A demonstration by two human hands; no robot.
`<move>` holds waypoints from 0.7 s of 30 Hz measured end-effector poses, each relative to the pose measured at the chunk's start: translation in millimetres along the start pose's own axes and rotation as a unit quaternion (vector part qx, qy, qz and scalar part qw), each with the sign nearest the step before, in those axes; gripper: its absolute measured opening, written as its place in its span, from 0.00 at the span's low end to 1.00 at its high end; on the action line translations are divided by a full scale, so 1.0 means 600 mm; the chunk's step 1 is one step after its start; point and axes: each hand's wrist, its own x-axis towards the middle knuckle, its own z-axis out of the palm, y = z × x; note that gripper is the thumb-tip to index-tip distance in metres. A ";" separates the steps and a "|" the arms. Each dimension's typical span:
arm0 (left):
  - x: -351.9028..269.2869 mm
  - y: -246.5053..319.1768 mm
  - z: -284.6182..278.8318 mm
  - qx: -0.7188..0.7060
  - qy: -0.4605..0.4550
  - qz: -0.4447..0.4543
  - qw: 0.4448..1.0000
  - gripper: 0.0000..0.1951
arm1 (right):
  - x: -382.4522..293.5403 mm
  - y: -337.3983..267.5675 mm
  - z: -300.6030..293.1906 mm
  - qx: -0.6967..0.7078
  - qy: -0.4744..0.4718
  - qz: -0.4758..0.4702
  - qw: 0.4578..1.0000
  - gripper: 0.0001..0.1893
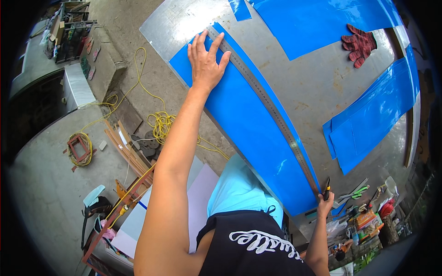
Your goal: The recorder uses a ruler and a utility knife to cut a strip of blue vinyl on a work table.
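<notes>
A long steel ruler [262, 91] lies lengthwise on a blue sheet [241, 120], near the sheet's right edge, leaving a narrow blue strip beyond it. My left hand [208, 57] is spread over the ruler's far end, with fingertips on the ruler and sheet. At the near end, my right hand [325, 203] grips a dark utility knife [326, 191] with a yellow part, its tip pointing away from me. That hand also touches or nearly touches the ruler's end; which one cannot be told. The sheet rests on a grey metal tabletop [304, 86].
More blue sheets [369, 127] lie at the right and far side of the table. A red-and-black knitted glove [359, 45] lies beyond them. Green-handled scissors [360, 192] and mixed tools are at the near right. A yellow cord [160, 126] lies coiled on the floor.
</notes>
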 end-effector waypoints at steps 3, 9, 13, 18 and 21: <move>0.000 -0.003 -0.001 0.002 0.003 0.004 1.000 0.29 | -0.001 -0.010 -0.001 0.003 -0.008 0.018 1.000 0.15; 0.001 -0.003 0.005 0.011 0.009 0.003 1.000 0.30 | -0.002 -0.008 -0.004 0.003 -0.011 0.014 1.000 0.15; 0.000 -0.003 0.005 0.013 0.010 0.002 1.000 0.30 | -0.002 -0.006 -0.003 0.009 -0.009 0.008 1.000 0.15; 0.000 0.001 0.005 0.006 0.001 -0.005 1.000 0.30 | -0.001 0.003 -0.004 0.000 -0.019 0.013 1.000 0.15; 0.000 0.001 0.004 0.004 -0.001 -0.007 1.000 0.29 | -0.002 -0.008 -0.004 -0.002 -0.020 0.013 1.000 0.15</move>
